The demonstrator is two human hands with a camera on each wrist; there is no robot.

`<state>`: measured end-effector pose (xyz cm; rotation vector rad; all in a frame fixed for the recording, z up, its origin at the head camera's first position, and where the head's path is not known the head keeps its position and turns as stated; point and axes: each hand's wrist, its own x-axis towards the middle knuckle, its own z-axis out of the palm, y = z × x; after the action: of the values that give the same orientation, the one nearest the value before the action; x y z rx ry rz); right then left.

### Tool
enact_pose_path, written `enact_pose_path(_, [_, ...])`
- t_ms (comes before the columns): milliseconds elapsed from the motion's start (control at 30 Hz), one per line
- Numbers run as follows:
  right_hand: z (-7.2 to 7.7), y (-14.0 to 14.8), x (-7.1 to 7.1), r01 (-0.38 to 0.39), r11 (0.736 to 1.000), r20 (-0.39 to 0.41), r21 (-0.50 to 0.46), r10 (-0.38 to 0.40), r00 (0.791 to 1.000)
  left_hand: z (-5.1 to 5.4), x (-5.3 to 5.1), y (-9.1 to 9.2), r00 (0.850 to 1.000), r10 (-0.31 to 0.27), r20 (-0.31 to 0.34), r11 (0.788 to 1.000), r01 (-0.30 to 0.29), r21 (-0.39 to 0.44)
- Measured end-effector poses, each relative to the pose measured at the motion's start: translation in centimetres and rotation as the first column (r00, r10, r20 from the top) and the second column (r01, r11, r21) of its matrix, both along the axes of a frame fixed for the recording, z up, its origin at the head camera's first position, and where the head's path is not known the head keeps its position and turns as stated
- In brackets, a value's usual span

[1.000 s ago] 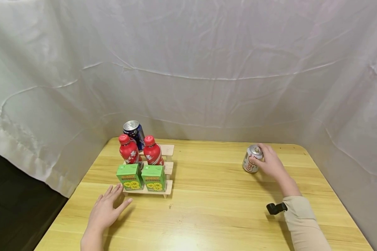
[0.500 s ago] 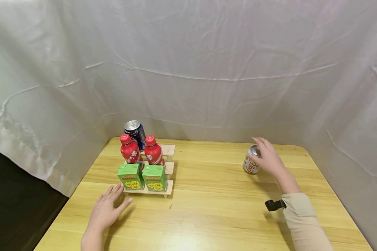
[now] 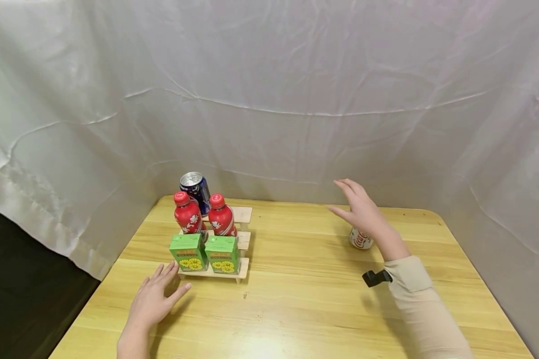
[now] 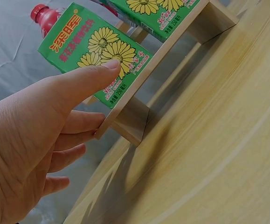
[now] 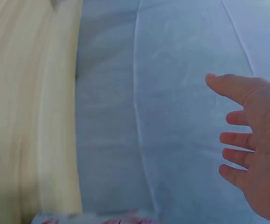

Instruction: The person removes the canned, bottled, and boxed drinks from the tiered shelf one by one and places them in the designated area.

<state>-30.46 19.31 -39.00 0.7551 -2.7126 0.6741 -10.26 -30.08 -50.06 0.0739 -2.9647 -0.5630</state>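
Observation:
My right hand [image 3: 367, 215] is raised with fingers spread, holding nothing, above and partly in front of a white Coca-Cola can [image 3: 361, 239] whose top it hides. In the right wrist view the hand [image 5: 265, 144] is empty, with the can's edge [image 5: 97, 219] at the bottom. The left hand [image 3: 150, 302], fingers spread, is at the left front corner of a three-step wooden rack [image 3: 211, 272]; in the left wrist view a finger of that hand [image 4: 41, 135] seems to touch the rack's end, beside a green carton [image 4: 97, 51].
Two green cartons [image 3: 223, 255] stand on the rack's lowest step, two red bottles [image 3: 221, 218] on the middle one and a dark blue can [image 3: 196, 192] on the top left. Grey cloth [image 3: 296, 149] hangs behind the wooden table [image 3: 305, 299].
The right hand has let go of the white can, lifted and moved left, while the can stays standing. The left hand has hardly moved.

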Motion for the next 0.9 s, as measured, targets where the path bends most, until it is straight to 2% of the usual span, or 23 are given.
enact_pose_path(267, [1.8, -4.0, -0.3, -0.08, 0.997, -0.038, 0.013, 0.081, 0.996, -0.3, 0.0, -0.1, 1.0, 0.003, 0.007, 1.0, -0.003, 0.01])
enact_pose_path(467, [2.5, -6.8, -0.6, -0.129, 0.991, -0.064, 0.013, 0.13, 0.989, -0.3, 0.0, -0.2, 1.0, 0.005, 0.005, 1.0, -0.005, 0.007])
enact_pose_path(700, [3.0, -9.7, -1.0, -0.17, 0.985, -0.065, 0.006, 0.17, 0.983, -0.2, 0.0, 0.0, 1.0, 0.005, 0.004, 1.0, -0.005, 0.007])
enact_pose_path(900, [4.1, -12.2, -1.2, -0.202, 0.979, -0.063, -0.003, 0.201, 0.977, -0.1, 0.1, 0.0, 1.0, 0.006, 0.002, 1.0, -0.006, 0.01])
